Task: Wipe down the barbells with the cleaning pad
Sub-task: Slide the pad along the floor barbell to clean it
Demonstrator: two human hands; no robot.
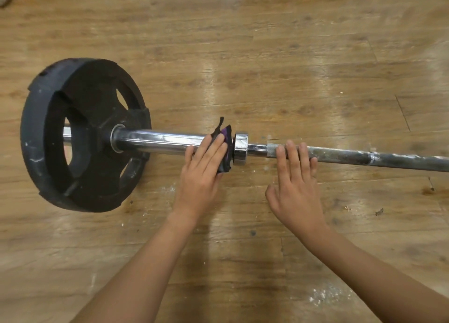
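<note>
**Pad against the collar**

Head view: my left hand [204, 169] presses the cleaning pad [227, 138] with flat fingers onto the barbell [160, 141] sleeve, beside the collar [240, 144]. My right hand [295, 177] rests straight-fingered on the shaft.

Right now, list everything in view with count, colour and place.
barbell: 1, chrome sleeve and dull grey shaft, lying left to right on the floor
weight plate: count unclear, black, on the barbell's left end
collar: 1, chrome, between sleeve and shaft
cleaning pad: 1, black and purple, on the sleeve beside the collar
floor: 1, brown wood with white specks, under everything
left hand: 1, fingers pressing the cleaning pad on the sleeve
right hand: 1, straight fingers resting on the shaft
</note>
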